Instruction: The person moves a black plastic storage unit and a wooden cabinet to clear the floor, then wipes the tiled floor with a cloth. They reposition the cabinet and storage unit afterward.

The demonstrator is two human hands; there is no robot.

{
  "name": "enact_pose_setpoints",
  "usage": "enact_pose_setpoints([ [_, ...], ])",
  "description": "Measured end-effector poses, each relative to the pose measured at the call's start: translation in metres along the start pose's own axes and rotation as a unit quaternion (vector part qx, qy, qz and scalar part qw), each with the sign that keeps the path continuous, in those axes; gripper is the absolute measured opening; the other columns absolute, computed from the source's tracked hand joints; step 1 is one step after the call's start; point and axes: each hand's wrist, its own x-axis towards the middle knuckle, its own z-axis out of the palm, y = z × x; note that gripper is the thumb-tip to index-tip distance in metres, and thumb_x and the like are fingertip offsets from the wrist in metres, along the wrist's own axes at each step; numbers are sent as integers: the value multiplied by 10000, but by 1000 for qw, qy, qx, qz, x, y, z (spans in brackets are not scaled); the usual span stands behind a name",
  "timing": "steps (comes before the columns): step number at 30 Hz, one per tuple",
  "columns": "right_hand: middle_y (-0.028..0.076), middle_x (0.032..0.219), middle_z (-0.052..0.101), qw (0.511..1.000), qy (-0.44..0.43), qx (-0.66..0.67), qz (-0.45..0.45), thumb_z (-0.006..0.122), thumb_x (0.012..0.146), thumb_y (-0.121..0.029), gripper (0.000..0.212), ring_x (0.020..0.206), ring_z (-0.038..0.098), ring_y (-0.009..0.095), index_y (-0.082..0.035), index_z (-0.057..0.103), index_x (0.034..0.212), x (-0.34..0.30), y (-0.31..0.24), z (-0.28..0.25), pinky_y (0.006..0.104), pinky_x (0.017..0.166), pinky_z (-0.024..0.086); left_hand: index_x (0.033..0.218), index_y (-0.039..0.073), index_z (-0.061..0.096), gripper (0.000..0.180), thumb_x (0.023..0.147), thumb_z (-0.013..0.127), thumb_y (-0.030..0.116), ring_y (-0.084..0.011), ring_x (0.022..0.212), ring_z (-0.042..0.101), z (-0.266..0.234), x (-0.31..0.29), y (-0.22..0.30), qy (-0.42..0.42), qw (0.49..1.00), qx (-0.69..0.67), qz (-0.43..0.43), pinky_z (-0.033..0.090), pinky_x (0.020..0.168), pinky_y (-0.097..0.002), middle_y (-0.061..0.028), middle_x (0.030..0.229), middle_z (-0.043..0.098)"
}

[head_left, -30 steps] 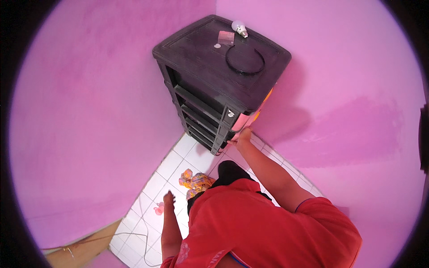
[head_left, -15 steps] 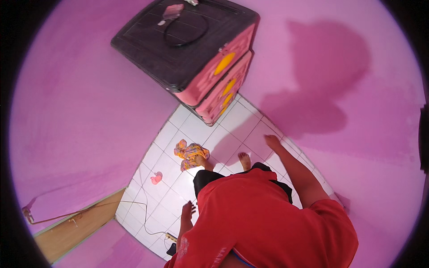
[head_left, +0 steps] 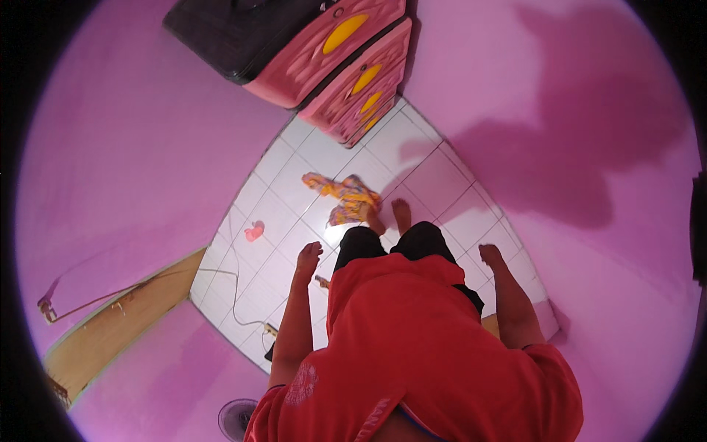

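Observation:
Both of my arms hang down beside my red shirt. Over the tiles on the left is my left hand [head_left: 309,258], its fingers loosely apart and nothing in it. My right hand [head_left: 489,255] hangs to the right of my black shorts, also holding nothing, its fingers slightly bent and small in view. A crumpled orange, yellow and purple patterned cloth [head_left: 350,195] lies on the floor ahead. My left foot [head_left: 374,222] rests at the cloth's near edge; my right foot [head_left: 401,214] stands beside it on bare tile.
A pink drawer cabinet [head_left: 361,77] with yellow handles and dark top stands in the far corner. On the left floor lie a small pink object [head_left: 254,231], a power strip [head_left: 272,330] and its cable [head_left: 236,295]. A round fan-like object [head_left: 237,418] is at lower left. Pink walls surround the white tiles [head_left: 294,191].
My view has tipped downward, so the cabinet sits higher. The cloth and my left foot have shifted right across the tiles. My right hand has drawn in from farther out.

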Motion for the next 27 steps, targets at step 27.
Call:
enact_pose_setpoints([
  [27, 177, 863, 650, 958, 245, 36, -146, 513, 810, -103, 128, 866, 636, 355, -31, 604, 864, -80, 81, 107, 475, 783, 507, 1223, 54, 518, 470, 939, 535, 427, -248, 1054, 610, 48, 70, 60, -132, 973, 178, -59, 485, 828, -406, -109, 1167, 610],
])
